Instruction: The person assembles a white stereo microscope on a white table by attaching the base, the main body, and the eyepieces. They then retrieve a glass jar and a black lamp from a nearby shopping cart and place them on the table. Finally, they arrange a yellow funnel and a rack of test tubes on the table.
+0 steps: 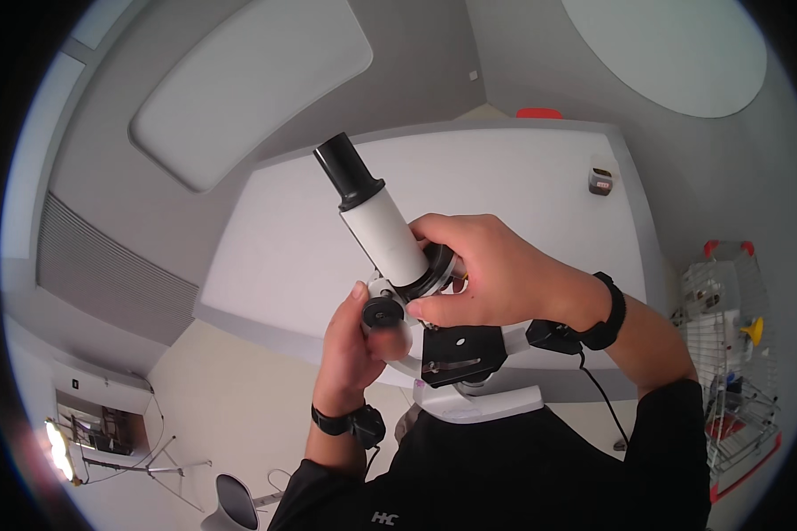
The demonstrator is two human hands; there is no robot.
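Microscope (398, 257) head largely covered by the right hand (496, 274); focus knob partly masked by the left hand (359, 341). Small device (601, 180) beyond the microscope too small to identify.

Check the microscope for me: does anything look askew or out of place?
Yes. The microscope is lifted off the white table and tilted, its eyepiece tube pointing up and away. The left hand pinches a black side knob; the right hand wraps the tube's base.

White table (522, 186) mostly bare, small timer (601, 180) far right, microscope (390, 239) blocking centre
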